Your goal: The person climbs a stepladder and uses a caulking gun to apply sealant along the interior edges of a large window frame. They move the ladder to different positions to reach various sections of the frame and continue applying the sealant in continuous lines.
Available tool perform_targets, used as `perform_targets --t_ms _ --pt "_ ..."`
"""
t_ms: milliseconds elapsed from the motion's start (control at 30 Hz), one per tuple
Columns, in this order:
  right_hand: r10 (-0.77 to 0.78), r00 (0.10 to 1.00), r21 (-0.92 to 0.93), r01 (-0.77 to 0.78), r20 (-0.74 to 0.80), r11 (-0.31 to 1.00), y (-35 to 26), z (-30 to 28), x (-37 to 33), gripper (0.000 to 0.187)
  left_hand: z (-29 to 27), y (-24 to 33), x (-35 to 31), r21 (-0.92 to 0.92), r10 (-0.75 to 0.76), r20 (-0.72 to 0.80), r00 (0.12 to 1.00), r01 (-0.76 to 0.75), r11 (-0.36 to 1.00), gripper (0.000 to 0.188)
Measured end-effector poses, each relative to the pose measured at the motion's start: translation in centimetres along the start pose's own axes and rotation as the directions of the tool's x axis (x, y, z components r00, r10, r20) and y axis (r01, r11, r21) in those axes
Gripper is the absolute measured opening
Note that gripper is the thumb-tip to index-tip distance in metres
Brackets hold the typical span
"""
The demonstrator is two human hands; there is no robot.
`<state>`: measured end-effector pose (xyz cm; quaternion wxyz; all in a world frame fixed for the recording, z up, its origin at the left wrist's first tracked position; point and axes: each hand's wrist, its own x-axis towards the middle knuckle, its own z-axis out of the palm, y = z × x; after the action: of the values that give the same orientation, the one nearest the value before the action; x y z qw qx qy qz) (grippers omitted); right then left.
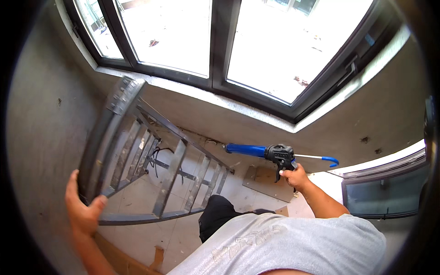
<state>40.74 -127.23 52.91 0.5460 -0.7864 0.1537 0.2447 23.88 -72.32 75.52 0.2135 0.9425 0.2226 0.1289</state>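
My left hand (85, 208) grips the near top end of a grey metal stepladder (172, 178), thumb on one side and fingers round the other. The stepladder stands spread on the floor to my left, its rungs reaching down toward the wall under the window. Out to the right, my right hand (295, 176) is closed on the handle of a caulking gun (280, 155). It has a blue barrel (247, 150) pointing left, a black grip and trigger, and a rod ending in a blue hook on the right.
A dark-framed window (220, 82) with a pale sill (201, 97) spans the wall ahead. A board (268, 183) lies on the tiled floor by that wall. Cardboard (123, 256) lies at the lower left. A dark-framed glass panel (382, 195) is at the right.
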Motion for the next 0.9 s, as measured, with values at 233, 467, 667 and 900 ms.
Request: perform_targets --t_ms 233,467,667,900 --pt "-0.122 0.991 -0.102 0.117 -0.049 0.988 -8.6 0.3 -6.3 0.009 0.3 0.1 0.7 0.059 -0.049 0.001 0.999 0.049 0.997 0.087" --pt "-0.163 0.987 -0.001 0.163 0.005 0.987 -14.9 1.4 -5.1 0.007 -0.2 0.8 1.2 0.061 -0.083 0.035 0.996 0.081 0.995 0.089" --pt "-0.127 0.99 0.015 0.126 0.066 0.992 -20.5 4.6 -1.9 0.004 -0.9 1.1 1.7 0.138 -0.092 0.056 0.994 0.084 0.987 0.092" --pt "-0.19 0.971 0.117 0.174 0.144 0.978 -27.2 11.1 4.2 0.008 -1.1 1.0 1.2 0.166 -0.079 0.096 0.992 0.062 0.984 0.093"
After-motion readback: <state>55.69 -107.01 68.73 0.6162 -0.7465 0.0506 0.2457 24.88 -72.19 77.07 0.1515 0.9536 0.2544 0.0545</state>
